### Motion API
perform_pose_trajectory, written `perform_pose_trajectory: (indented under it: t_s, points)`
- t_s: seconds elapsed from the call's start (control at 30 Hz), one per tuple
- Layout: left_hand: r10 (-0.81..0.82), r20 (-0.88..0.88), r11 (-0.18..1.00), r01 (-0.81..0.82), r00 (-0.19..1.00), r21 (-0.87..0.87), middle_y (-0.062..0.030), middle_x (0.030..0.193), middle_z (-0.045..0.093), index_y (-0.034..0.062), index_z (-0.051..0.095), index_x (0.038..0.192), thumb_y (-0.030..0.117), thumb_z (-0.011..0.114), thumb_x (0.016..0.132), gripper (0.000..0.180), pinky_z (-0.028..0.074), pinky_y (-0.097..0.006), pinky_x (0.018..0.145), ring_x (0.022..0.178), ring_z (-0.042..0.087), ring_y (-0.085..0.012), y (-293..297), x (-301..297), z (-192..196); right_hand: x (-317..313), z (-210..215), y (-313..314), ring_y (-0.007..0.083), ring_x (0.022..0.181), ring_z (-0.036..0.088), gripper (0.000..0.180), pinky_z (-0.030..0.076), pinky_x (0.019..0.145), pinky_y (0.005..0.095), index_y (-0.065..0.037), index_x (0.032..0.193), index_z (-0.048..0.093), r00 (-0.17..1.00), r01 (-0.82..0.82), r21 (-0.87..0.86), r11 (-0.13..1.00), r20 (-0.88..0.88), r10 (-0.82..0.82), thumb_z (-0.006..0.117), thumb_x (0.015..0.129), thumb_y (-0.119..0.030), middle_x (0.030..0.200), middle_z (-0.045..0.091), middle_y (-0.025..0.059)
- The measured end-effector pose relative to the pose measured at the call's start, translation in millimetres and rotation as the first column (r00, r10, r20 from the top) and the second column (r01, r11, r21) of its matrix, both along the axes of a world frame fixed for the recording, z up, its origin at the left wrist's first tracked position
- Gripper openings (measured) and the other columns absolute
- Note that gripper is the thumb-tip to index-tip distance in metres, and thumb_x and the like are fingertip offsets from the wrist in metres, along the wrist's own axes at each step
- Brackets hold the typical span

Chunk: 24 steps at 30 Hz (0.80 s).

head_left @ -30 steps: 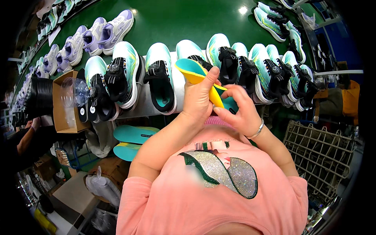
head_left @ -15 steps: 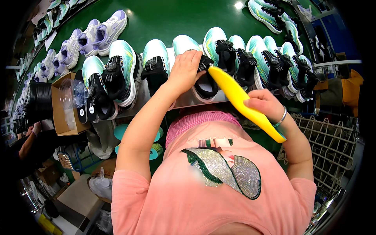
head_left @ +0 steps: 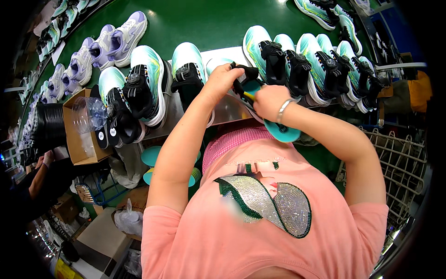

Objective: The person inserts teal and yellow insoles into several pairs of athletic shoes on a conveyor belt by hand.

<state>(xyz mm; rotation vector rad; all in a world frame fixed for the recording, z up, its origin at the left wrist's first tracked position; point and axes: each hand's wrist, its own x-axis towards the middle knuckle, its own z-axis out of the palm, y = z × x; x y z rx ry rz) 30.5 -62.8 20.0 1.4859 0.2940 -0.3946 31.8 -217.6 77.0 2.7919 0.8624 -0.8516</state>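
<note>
Head view: the left hand (head_left: 219,83) clamps its fingers on the black tongue (head_left: 247,72) of a teal-and-white sneaker (head_left: 217,63); the right hand's (head_left: 272,103) grip a teal insole (head_left: 284,133), partly inside. Neighbouring sneakers (head_left: 258,43) crowd both sides. Left, beside a cardboard box (head_left: 75,139), round white labels (head_left: 113,131) bear unreadable print.

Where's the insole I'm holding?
In the head view, just right of centre: the insole is in your right hand, its far end at the opening of the shoe your left hand holds.

Pointing left forearm (head_left: 191,125) toward one o'clock, holding left hand (head_left: 221,82) curled; pointing right forearm (head_left: 327,129) toward ten, holding right hand (head_left: 271,103) curled.
</note>
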Motion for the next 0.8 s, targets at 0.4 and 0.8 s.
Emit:
perform_pose_trajectory:
  t_s: [0.4, 0.8]
  points:
    - [0.061, 0.171, 0.970, -0.099, 0.983, 0.223, -0.0068, 0.070, 0.055, -0.0010, 0.055, 0.089, 0.022, 0.049, 0.081, 0.026, 0.040, -0.027, 0.054, 0.059, 0.050, -0.0152, -12, -2, -28, -28, 50, -37, 0.0276, 0.078, 0.057, 0.027, 0.045, 0.066, 0.0369, -0.003, 0.083, 0.060, 0.996, -0.029, -0.266, 0.964, 0.077, 0.051, 0.053, 0.070, -0.025, 0.087, 0.054, 0.0151]
    - [0.048, 0.186, 0.980, -0.082, 0.981, 0.181, -0.0113, 0.070, 0.057, -0.0004, 0.055, 0.088, 0.024, 0.049, 0.080, 0.026, 0.042, -0.030, 0.057, 0.062, 0.053, -0.0209, -10, -3, -26, -7, -3, -7, 0.0273, 0.074, 0.059, 0.014, 0.048, 0.062, 0.0342, -0.004, 0.073, 0.063, 0.957, -0.242, -0.026, 0.970, 0.159, 0.243, 0.054, 0.069, -0.012, 0.080, 0.059, 0.0160]
